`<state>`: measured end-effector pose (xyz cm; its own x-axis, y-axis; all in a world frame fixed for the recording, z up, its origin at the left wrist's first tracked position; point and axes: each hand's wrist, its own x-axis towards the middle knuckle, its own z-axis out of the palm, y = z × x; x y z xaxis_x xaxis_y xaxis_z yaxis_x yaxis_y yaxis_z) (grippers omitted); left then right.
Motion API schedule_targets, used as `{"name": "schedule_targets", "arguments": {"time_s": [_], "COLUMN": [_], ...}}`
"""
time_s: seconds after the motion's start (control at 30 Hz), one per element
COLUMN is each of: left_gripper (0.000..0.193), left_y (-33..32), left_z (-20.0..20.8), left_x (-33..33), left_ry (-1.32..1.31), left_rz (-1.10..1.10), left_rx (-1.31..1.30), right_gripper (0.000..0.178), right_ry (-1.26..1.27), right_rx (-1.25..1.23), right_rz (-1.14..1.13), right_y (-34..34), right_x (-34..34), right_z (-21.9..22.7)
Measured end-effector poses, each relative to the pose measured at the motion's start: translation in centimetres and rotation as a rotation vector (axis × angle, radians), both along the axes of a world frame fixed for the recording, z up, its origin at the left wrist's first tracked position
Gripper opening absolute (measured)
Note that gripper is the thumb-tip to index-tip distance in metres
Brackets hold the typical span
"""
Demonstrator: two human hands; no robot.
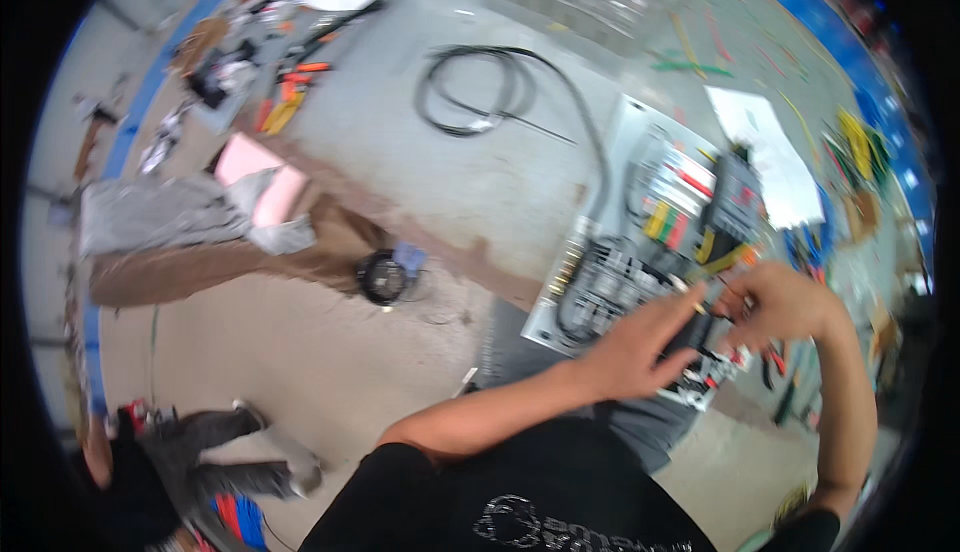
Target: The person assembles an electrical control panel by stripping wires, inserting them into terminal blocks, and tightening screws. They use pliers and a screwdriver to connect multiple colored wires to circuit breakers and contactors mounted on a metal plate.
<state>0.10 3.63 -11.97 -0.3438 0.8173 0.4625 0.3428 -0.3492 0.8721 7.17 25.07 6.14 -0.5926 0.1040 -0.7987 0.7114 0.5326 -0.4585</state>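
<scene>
A white mounting plate carries electrical parts and wiring and lies at the table's near edge, close to my body. Across its near part reaches my left hand, fingers stretched out and thumb apart, beside a dark part. My right hand is at the plate's right side with its fingers curled together near my left fingertips. Blur hides what sits between those fingers. Just beyond the hands are a dark grey box-shaped device and yellow, green and red terminal blocks.
A coiled black cable lies on the grey table, its end running to the plate. White paper is right of the plate. Orange-handled tools lie at far left. A black reel is below the table edge. Another person is at lower left.
</scene>
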Motion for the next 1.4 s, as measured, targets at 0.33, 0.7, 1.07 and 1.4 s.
{"name": "schedule_targets", "arguments": {"time_s": [0.33,0.7,1.07,1.4], "left_gripper": [0.099,0.091,0.077,0.075], "left_y": [0.6,0.7,1.3,1.9], "left_z": [1.2,0.7,1.9,1.8], "left_x": [-0.6,-0.2,-1.2,-0.5], "left_ry": [-0.111,-0.048,-0.012,-0.033], "left_rz": [-0.084,-0.07,-0.093,-0.049], "left_rx": [-0.073,-0.033,-0.081,-0.104], "right_gripper": [0.042,0.041,0.043,0.035], "right_ry": [-0.059,0.11,-0.047,0.019], "right_rx": [-0.126,0.081,-0.107,-0.217], "right_rz": [-0.127,-0.025,0.02,-0.197], "right_y": [1.4,1.2,2.3,3.1], "right_x": [0.1,1.7,-0.7,0.5], "right_z": [-1.6,-0.8,-1.8,-2.7]}}
